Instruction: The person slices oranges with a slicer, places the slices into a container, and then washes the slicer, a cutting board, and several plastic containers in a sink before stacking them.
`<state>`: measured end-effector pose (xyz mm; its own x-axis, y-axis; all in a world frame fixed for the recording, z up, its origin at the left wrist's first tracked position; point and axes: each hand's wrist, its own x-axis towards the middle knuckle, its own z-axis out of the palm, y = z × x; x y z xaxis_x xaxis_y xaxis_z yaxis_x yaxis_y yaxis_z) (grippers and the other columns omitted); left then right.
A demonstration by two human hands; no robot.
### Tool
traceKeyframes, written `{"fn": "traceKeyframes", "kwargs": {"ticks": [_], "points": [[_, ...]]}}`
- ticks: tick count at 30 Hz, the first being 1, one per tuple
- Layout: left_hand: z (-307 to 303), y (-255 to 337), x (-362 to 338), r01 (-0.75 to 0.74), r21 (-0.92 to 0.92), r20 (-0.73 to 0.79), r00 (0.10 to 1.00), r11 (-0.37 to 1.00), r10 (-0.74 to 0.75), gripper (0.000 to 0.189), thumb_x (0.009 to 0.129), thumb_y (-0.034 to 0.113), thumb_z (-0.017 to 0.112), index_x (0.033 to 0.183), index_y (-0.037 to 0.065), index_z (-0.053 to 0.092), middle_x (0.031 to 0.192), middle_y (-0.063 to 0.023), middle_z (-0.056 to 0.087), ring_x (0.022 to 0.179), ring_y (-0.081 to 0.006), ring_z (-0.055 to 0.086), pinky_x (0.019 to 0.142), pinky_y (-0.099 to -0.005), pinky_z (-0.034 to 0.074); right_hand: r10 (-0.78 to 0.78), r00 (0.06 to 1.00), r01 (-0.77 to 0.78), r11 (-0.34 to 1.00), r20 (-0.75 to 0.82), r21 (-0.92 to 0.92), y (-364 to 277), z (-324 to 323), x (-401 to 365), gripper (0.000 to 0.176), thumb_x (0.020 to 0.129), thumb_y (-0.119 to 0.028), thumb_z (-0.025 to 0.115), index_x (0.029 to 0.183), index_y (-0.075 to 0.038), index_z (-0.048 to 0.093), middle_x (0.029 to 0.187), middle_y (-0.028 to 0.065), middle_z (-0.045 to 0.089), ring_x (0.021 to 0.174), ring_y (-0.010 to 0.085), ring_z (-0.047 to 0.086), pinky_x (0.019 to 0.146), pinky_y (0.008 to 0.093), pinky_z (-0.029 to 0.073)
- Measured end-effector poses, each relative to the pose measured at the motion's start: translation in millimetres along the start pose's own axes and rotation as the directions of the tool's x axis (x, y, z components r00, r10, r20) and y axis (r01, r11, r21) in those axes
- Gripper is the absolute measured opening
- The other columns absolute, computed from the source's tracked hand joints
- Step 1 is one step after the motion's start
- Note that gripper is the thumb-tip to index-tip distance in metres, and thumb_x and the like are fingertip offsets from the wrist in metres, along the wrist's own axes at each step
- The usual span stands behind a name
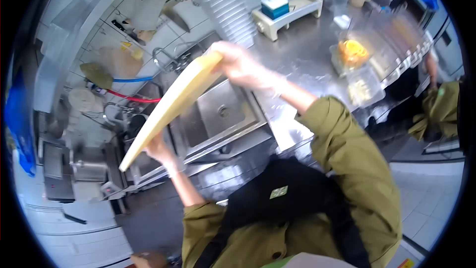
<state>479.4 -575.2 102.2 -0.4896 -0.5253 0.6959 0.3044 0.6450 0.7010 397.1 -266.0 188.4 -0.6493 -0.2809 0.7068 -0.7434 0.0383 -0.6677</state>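
Observation:
A long, flat, pale yellow board (173, 104) is held up tilted in front of the sinks. My right hand (238, 67) grips its upper end; my left hand (159, 150) holds the lower edge near the other end. Some fingers of both hands are hidden behind the board or blurred. Beneath and behind it lies a steel sink basin (221, 111) with a drain, partly covered from view by the board.
A white rack (292, 14) bears a teal and white box (274, 6). Clear containers with orange food (353, 52) and pale food (359, 92) stand at right. A red hose (133, 98) and faucets are behind the sinks. Another person's sleeve (441, 109) shows far right.

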Motion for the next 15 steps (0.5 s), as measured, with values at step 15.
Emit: {"fn": "traceKeyframes", "kwargs": {"ticks": [15], "points": [[-13.5,24.9,-9.2,-0.720,0.526,0.055,0.561,0.453,0.826,0.041,0.087,0.043,0.051,0.114,0.012,0.045,0.088,-0.0102,0.068,0.096,-0.0282,0.058,0.100,-0.0500,0.032,-0.178,0.980,0.077,0.735,-0.083,-0.673,21.2,-49.9,-94.9,0.025,0.076,-0.021,0.064,0.097,-0.011,0.057,0.106,0.0085,0.060,0.109,0.0296,0.052,0.100,0.0503,0.030]]}}
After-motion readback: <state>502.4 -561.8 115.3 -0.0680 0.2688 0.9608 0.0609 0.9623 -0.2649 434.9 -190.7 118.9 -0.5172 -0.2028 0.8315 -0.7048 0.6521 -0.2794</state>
